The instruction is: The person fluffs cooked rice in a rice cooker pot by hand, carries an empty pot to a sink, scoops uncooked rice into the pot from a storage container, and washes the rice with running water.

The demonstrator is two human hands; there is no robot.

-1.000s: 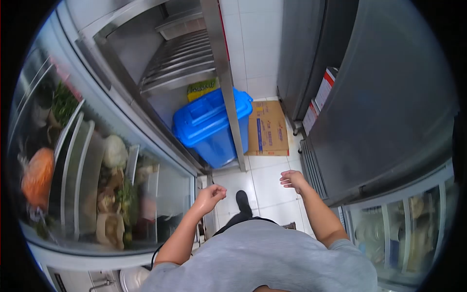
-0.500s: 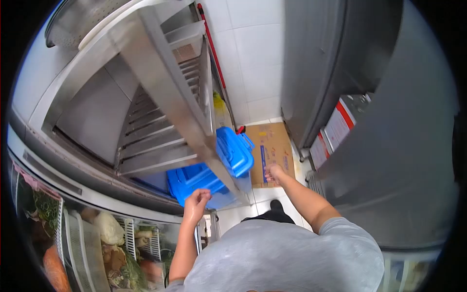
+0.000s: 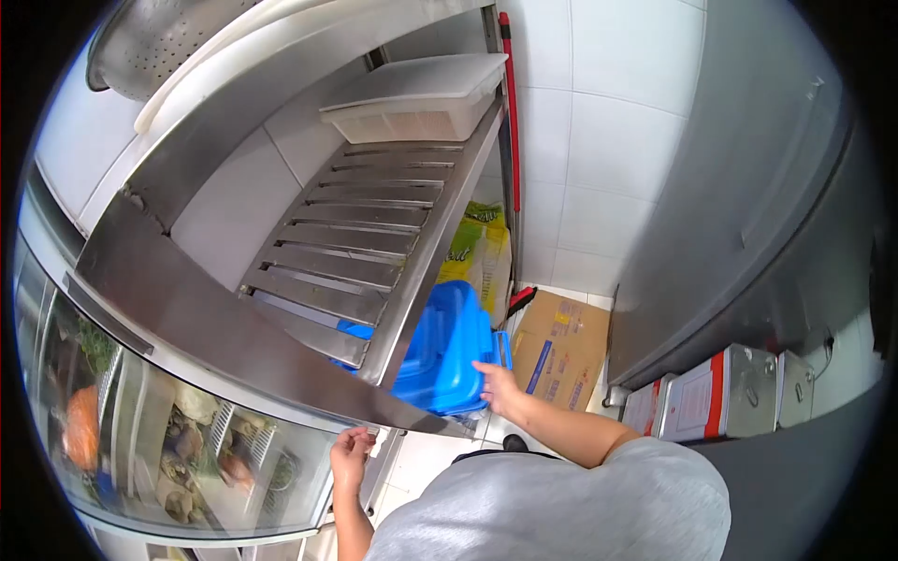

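Currently the hands are apart: the right hand (image 3: 498, 388), its fingers parted, is at the blue bin (image 3: 447, 327) near the centre of the frame, though contact cannot be told. Toward the lower left, the left hand (image 3: 350, 458) is loosely curled beside the glass-fronted cabinet (image 3: 304, 472), its grip unclear, while brown cardboard (image 3: 567, 348) lies right of the bin.

Kitchen storage corner, looks commercial: glass fridge (image 3: 234, 390) with vegetables (image 3: 194, 400), steel slatted rack (image 3: 360, 213), metal colander (image 3: 154, 51), blue lidded tub (image 3: 454, 341), white wall tiles (image 3: 608, 140).
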